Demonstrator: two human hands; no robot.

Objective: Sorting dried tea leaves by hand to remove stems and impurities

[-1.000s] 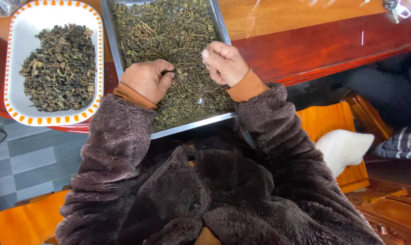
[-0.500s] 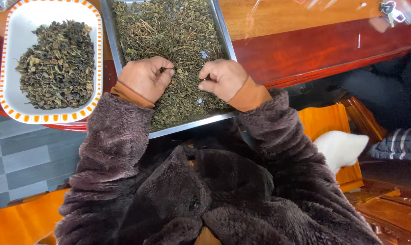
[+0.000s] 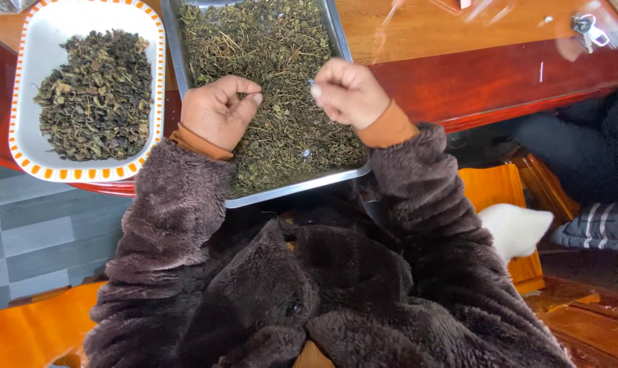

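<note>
Both hands hover over the rectangular metal tray (image 3: 339, 41) of loose dried green leaves (image 3: 268, 54). Left hand (image 3: 217, 112) curls, fingers together; right hand (image 3: 350, 92) pinches shut, its contents too small to tell. A white orange-rimmed dish (image 3: 22, 102) sits left.

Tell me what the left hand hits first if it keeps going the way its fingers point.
The left hand points right, across the metal tray. First in line is likely the loose dried leaves just beyond its fingertips, then the right hand. Its height above the leaves is unclear.

No labels, signs or screens are seen. One clear crinkled plastic bag (image 3: 2, 5) is glimpsed far left, mostly cropped.
</note>
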